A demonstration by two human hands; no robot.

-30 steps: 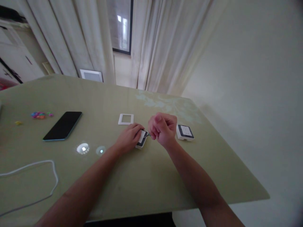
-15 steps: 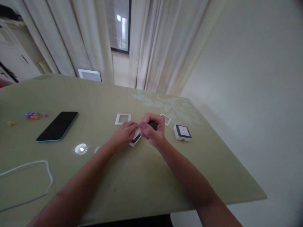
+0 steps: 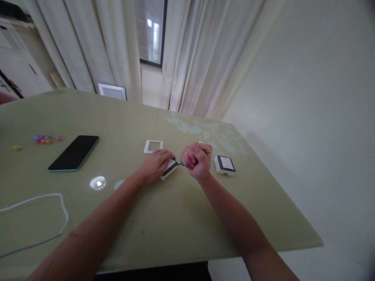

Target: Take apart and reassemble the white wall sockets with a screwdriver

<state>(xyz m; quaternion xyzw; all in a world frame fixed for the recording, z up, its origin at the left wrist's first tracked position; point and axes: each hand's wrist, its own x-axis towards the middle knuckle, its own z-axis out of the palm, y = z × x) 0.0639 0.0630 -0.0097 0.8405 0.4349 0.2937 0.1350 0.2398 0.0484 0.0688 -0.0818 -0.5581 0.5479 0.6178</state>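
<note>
My left hand (image 3: 154, 165) rests on a small white and black square wall switch module (image 3: 170, 169) lying on the table, fingers curled over its near edge. My right hand (image 3: 197, 160) is closed in a fist around a small tool with a green tip (image 3: 182, 164), likely a screwdriver, whose tip points at the module's right side. A second white module with a dark frame (image 3: 224, 164) sits just right of my right hand. A white square frame (image 3: 153, 146) lies beyond my left hand.
A black phone (image 3: 74, 153) lies at the left, with small coloured beads (image 3: 45, 138) beyond it. A white cable (image 3: 38, 218) loops at the near left. The olive table (image 3: 181, 222) ends at the right by a pale wall; curtains hang behind.
My right hand has drawn back to the right and turned into a fist around the tool; half a second ago it was over the module beside my left hand. The view shifted slightly.
</note>
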